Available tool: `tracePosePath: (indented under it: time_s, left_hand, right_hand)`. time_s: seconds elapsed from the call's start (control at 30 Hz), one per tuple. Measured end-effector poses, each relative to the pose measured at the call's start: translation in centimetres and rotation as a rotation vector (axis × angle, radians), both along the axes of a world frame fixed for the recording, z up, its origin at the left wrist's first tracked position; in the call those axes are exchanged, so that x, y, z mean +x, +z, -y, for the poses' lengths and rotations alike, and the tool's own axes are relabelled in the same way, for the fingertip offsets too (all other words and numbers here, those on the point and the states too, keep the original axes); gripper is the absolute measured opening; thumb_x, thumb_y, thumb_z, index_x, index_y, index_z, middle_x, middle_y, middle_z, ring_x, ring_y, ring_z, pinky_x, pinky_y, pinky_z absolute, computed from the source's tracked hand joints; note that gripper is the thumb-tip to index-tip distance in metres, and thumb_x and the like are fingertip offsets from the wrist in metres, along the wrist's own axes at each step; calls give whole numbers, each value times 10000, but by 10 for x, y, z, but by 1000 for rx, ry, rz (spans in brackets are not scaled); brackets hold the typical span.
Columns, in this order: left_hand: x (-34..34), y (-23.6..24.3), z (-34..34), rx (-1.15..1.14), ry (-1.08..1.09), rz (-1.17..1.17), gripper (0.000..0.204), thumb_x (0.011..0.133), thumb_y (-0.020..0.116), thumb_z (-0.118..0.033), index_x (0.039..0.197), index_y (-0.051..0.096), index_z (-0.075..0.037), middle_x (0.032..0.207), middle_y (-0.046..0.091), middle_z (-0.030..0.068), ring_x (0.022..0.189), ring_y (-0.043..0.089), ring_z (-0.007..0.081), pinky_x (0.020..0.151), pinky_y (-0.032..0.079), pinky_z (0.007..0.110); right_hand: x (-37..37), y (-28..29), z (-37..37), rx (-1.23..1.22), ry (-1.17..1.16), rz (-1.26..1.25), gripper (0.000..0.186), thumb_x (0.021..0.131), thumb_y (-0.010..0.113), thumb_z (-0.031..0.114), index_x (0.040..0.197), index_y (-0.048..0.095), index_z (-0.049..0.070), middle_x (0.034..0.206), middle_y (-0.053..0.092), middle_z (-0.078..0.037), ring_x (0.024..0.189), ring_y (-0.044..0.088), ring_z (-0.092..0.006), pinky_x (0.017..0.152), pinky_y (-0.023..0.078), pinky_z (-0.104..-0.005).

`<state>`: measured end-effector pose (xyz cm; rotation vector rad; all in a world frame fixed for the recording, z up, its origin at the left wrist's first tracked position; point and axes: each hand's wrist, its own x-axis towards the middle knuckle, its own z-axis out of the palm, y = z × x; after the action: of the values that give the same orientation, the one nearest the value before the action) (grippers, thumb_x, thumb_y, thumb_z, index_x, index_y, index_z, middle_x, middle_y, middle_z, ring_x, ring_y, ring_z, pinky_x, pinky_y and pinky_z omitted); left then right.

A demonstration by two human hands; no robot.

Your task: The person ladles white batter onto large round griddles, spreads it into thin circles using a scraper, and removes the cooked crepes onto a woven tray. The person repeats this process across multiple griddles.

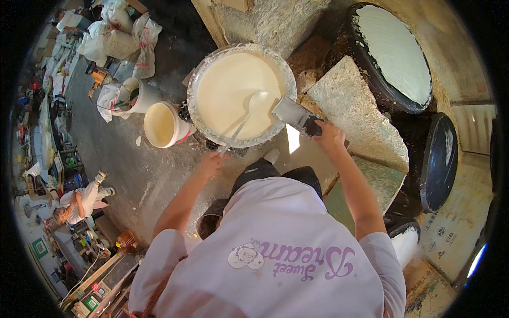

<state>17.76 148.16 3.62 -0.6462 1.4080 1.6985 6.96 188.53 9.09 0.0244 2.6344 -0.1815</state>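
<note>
Two grips are working: my left grip [213, 162] is holding the ladle [250, 113], which is reaching across the pale liquid [225, 82]; my right grip [328, 136] is clasping a grey tool [295, 114] over the tub [254, 141]. Filling is looking done, with much seemingly remaining.

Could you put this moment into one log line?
Left hand: holds white ladle | right hand: holds grey block-like tool | large tub: pale liquid inside

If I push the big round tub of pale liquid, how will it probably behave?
The tub is probably heavy, since so much liquid spreads across it. The liquid may slosh, as its surface lies uncovered. The smeared rim could be slippery.
</note>
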Motion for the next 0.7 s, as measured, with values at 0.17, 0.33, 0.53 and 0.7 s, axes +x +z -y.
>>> tracePosePath:
  time_s: [0.17,0.33,0.53,0.7]
  left_hand:
    - [10,70,-8,-37,84,205,303,924,379,-288,1029,523,-42,482,295,-57,360,281,60,341,247,218]
    - [38,62,-4,191,169,274,294,941,340,-270,1043,509,-52,472,259,-70,347,247,37,335,242,196]
    - [26,76,-31,143,119,276,269,932,362,-251,1016,501,-36,482,251,-63,364,232,45,333,211,214]
    - [-50,134,-78,-148,-150,118,269,926,383,-260,999,524,-44,471,250,-62,363,243,54,347,220,219]
  right_hand:
    - [-11,4,-18,-125,-85,25,607,567,768,336,1133,573,230,1003,614,-115,926,590,-260,799,457,-365]
    - [-26,-9,-44,-286,-137,105,644,542,778,408,1121,586,201,988,627,-109,930,593,-262,809,457,-367]
    - [-29,-12,-87,-430,-164,36,669,555,774,423,1120,583,121,1003,617,-144,931,590,-279,809,454,-374]
    - [-12,-19,-159,-810,-365,77,595,601,780,298,1109,583,59,983,622,-120,878,588,-217,775,448,-324]
